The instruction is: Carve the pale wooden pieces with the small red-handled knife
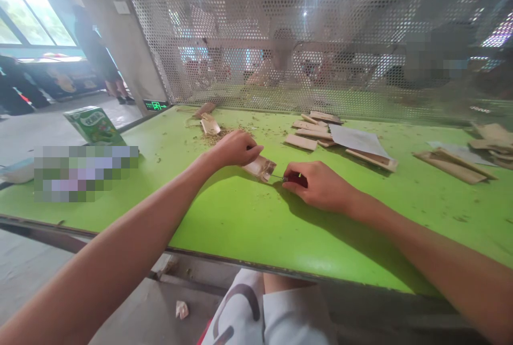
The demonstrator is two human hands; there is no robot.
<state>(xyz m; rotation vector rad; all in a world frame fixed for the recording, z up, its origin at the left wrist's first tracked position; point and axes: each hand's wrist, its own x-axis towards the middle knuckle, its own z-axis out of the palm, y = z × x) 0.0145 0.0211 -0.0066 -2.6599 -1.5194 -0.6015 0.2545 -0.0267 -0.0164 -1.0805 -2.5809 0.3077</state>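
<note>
My left hand [235, 148] is closed over a pale bamboo piece [261, 167] that lies on the green table. The near end of the piece sticks out past my fingers and has a carved, uneven surface. My right hand [316, 184] grips a carving tool [297, 179] by its dark red handle. Its thin metal shaft points left, and the tip is at the right end of the piece; whether it cuts in cannot be made out. Behind my left hand, another curved bamboo piece [210, 125] rests among wood shavings [224, 135].
Several bamboo strips [302, 142] and a white paper sheet [358, 140] lie at the back right, with more strips [452, 166] farther right. A green box [96, 124] stands at the left. A perforated metal screen [240, 29] borders the table's [224, 227] far side; people show beyond.
</note>
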